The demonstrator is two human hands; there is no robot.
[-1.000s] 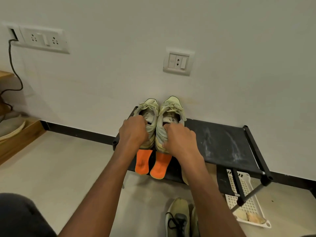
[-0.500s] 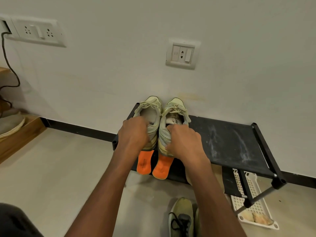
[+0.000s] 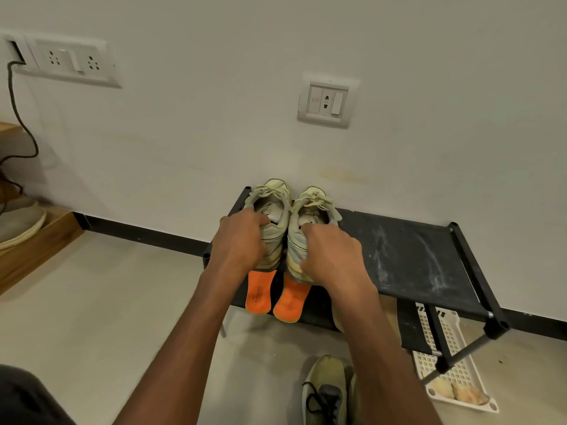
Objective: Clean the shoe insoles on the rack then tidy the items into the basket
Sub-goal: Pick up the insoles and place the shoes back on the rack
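Here, label by label:

Left hand: my left hand (image 3: 242, 240) is curled around the heel of the left shoe (image 3: 271, 222), fingers tucked over the collar into the opening, so it is clamped on that shoe.

Right hand: my right hand (image 3: 333, 256) wraps the heel of the right shoe (image 3: 310, 222) the same way, fingertips hooked at the rim of its opening.

Shoes: the two pale shoes stand side by side, touching, toes against the wall (image 3: 276, 56), on the left end of the rack (image 3: 414, 256).

Insoles: two orange insoles (image 3: 273, 297) lie flat on the rack just in front of the heels, side by side, their near ends reaching the rack's front edge.

Rack: black fabric top with whitish dusty smears on its bare right part.

Basket: a white slotted basket (image 3: 454, 372) sits on the floor under the rack's right end, with something tan in its near corner; I cannot tell what.

Floor: a green shoe (image 3: 325, 391) with black laces lies near the bottom edge, between my forearms.
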